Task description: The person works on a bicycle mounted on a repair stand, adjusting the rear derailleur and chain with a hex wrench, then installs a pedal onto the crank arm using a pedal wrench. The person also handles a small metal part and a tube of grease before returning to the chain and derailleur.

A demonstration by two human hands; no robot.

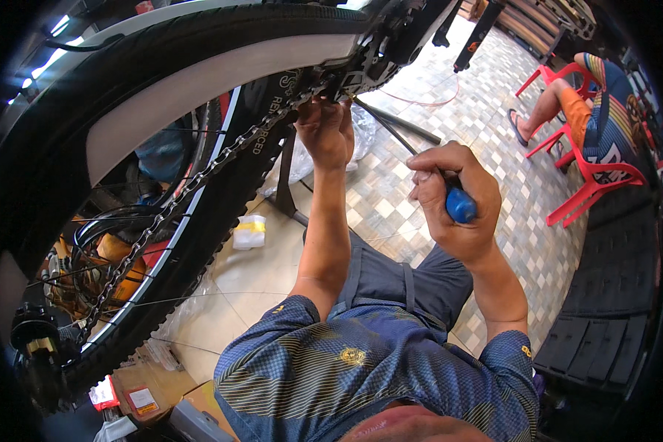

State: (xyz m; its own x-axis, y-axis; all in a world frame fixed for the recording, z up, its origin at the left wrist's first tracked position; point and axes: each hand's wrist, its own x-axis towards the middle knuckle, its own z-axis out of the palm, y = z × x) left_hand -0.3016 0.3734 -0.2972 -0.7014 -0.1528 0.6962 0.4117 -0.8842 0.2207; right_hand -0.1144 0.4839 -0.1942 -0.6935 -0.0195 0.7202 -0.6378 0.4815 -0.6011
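Note:
My right hand (460, 195) is wrapped round the blue handle of a screwdriver (461, 207). Its long thin shaft reaches up and left toward the crank area of a bicycle, close to my left hand. Raised up to the chainring (361, 79), my left hand (325, 132) has its fingers curled at the lower side of the chain (236, 147). What those fingertips hold, if anything, is hidden. The chain runs from the chainring down to the rear hub (38, 328) at lower left, alongside the black tyre (210, 239).
A stand leg (286, 177) and clear plastic wrap (362, 136) are behind my left forearm. A small white and yellow packet (250, 231) lies on the tiled floor. Cardboard boxes (162, 383) are at lower left. Another person sits on a red plastic chair (593, 188) at right.

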